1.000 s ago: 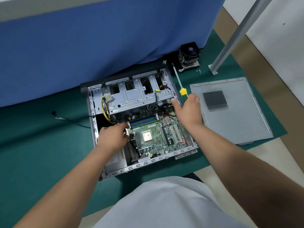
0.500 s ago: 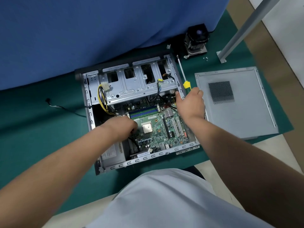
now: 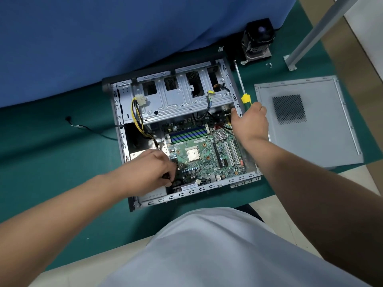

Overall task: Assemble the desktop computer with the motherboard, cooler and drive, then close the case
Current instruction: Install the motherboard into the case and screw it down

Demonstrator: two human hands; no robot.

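The open metal case (image 3: 121, 129) lies flat on a green mat. Inside it sits the green motherboard (image 3: 207, 162) with a bare CPU (image 3: 192, 154) at its middle. My left hand (image 3: 153, 168) is at the board's lower left edge, fingers curled and pinching a small dark part there; what it is stays hidden. My right hand (image 3: 250, 123) grips the case's right wall, thumb inside and fingers outside. The black cooler (image 3: 258, 41) stands on the mat behind the case. The grey side panel (image 3: 323, 137) lies to the right.
A yellow-handled screwdriver (image 3: 240, 83) lies along the case's right side, its handle partly under my right hand. Small screws (image 3: 269, 64) sit near a slanted metal post (image 3: 317, 32). A loose black cable (image 3: 87, 128) lies left of the case. A blue cloth (image 3: 124, 38) hangs behind.
My left hand has moved from the board's upper left, near the memory slots, down to its lower left edge. My right hand stays on the case's right wall.
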